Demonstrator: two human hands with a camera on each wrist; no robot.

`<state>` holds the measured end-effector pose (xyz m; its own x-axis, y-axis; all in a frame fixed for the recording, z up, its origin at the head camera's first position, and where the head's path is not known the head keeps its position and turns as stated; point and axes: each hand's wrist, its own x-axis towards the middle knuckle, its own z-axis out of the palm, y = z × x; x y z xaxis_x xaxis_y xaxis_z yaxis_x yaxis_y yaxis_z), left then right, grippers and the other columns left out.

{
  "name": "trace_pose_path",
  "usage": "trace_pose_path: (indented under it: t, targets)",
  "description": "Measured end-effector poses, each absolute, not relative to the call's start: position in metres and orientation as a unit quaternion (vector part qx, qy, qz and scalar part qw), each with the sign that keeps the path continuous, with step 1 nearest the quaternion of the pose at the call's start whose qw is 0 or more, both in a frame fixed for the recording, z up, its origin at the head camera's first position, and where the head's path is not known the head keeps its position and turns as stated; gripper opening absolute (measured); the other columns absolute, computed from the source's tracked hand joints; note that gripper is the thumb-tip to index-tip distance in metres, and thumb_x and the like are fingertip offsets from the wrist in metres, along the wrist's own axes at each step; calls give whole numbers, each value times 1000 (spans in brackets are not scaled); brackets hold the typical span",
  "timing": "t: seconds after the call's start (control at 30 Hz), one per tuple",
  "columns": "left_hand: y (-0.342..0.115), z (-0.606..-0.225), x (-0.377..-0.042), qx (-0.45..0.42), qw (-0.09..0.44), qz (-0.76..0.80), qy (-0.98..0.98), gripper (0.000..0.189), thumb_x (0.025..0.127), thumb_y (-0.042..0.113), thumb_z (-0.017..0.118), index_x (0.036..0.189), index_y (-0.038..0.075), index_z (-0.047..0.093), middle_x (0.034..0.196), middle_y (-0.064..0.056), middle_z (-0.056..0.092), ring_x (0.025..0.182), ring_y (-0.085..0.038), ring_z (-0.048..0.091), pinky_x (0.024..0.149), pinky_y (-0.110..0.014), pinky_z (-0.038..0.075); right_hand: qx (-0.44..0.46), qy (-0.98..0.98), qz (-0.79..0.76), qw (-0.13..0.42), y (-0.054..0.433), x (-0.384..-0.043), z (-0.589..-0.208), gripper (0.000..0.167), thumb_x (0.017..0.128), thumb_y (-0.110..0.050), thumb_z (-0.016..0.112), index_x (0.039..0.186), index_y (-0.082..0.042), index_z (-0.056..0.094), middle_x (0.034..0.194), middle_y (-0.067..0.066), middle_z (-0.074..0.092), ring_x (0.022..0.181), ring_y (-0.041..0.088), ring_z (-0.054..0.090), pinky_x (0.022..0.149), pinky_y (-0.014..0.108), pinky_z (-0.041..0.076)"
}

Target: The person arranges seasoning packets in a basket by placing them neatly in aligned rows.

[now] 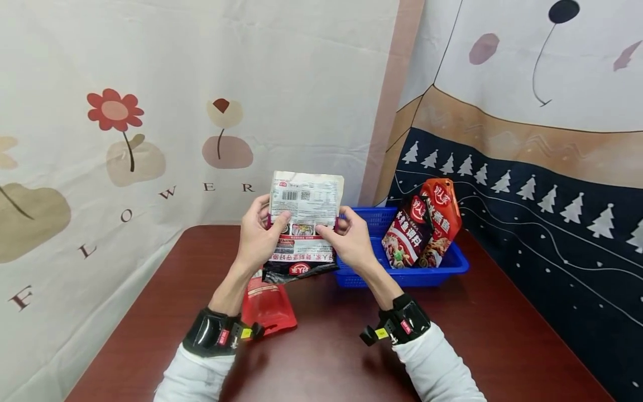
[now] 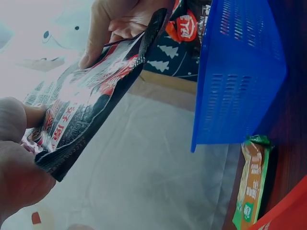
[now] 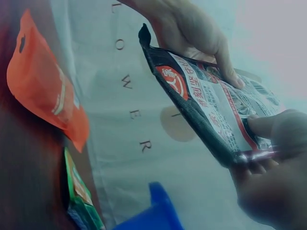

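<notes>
Both hands hold a seasoning packet (image 1: 306,195) up in front of the body, its printed back with a barcode facing the head camera and its black end toward me. The left hand (image 1: 258,231) grips its left edge, thumb laid on the face and fingers behind. On the opposite edge the right hand (image 1: 354,237) grips it the same way. In the right wrist view the black sealed end of the packet (image 3: 192,115) slants down between the hands. Below the packet, a red pouch (image 1: 271,307) lies on the table, partly covered by the packet and left wrist.
A blue basket (image 1: 402,277) stands right of the hands, with two seasoning packets, one dark (image 1: 407,231) and one orange-red (image 1: 444,218), leaning in it. A green-and-orange packet (image 2: 252,187) lies near the basket. Patterned cloth hangs behind the brown table (image 1: 331,357).
</notes>
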<state>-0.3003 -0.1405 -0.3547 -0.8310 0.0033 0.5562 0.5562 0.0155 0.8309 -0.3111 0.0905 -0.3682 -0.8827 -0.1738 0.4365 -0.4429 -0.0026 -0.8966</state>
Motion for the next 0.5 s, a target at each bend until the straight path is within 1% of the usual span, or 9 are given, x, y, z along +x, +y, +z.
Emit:
trace_pose_path:
  t: [0.2, 0.37, 0.5]
  targets:
    - [-136, -354, -294, -206, 211, -667, -684, 52, 108, 4, 74, 155, 1, 53, 140, -26, 77, 98, -4, 82, 82, -27, 70, 239, -699, 663, 116, 95, -305, -364, 44, 103, -4, 81, 142, -2, 62, 121, 33, 81, 90, 12, 84, 76, 31, 70]
    - [-134, -357, -293, -205, 205, -668, -685, 52, 107, 2, 74, 154, 1, 52, 143, -25, 76, 101, -5, 81, 86, -24, 69, 238, -699, 662, 126, 98, -300, -362, 42, 103, -3, 79, 141, 0, 62, 124, 33, 81, 91, 12, 84, 76, 31, 70]
    - [-134, -358, -293, -219, 189, -671, -683, 51, 106, 2, 76, 152, 1, 53, 143, -26, 76, 105, -7, 81, 88, -24, 68, 250, -704, 646, 157, 104, -299, -359, 41, 102, 0, 79, 140, 1, 63, 122, 33, 81, 90, 10, 84, 75, 31, 70]
